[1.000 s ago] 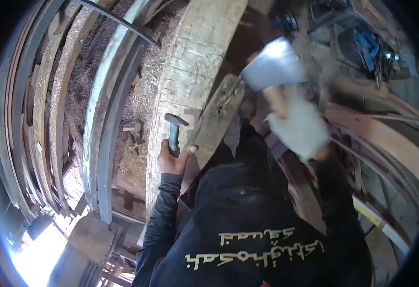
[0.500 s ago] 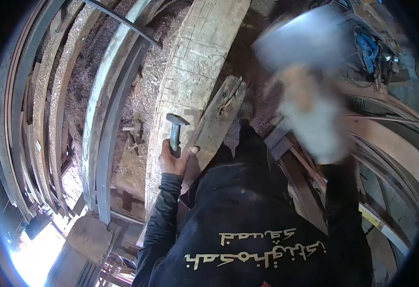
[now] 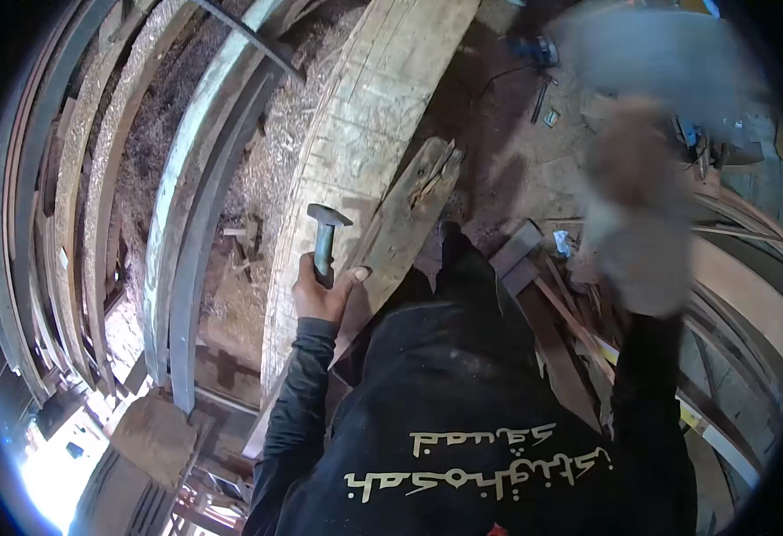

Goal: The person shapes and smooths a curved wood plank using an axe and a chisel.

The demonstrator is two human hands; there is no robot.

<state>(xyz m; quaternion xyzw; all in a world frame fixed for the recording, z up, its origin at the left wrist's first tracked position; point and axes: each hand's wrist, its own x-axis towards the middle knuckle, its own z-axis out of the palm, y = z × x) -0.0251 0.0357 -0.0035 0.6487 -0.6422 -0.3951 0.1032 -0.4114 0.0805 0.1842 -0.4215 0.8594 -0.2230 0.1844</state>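
A hammer (image 3: 324,243) stands head up in my left hand (image 3: 321,295), whose fingers wrap round its handle. That hand is over a long pale plank (image 3: 356,134) with lines across it, and its thumb is near a shorter rough board (image 3: 405,214) with a split end. My right hand (image 3: 631,161), smeared by motion, is raised at the upper right. Beside its fingers is a large, flat, pale grey blurred object (image 3: 655,58); how the fingers meet it cannot be made out.
Curved timbers (image 3: 182,179) run down the left, with wood shavings (image 3: 271,134) between them and the plank. More curved wood (image 3: 749,295) lies at the right. A dark power tool (image 3: 534,51) is on the floor at the top, near a small packet (image 3: 551,117).
My right hand and the blurred grey object have moved right, uncovering floor and the tool at the top. My left hand still holds the hammer, slightly further left in view.
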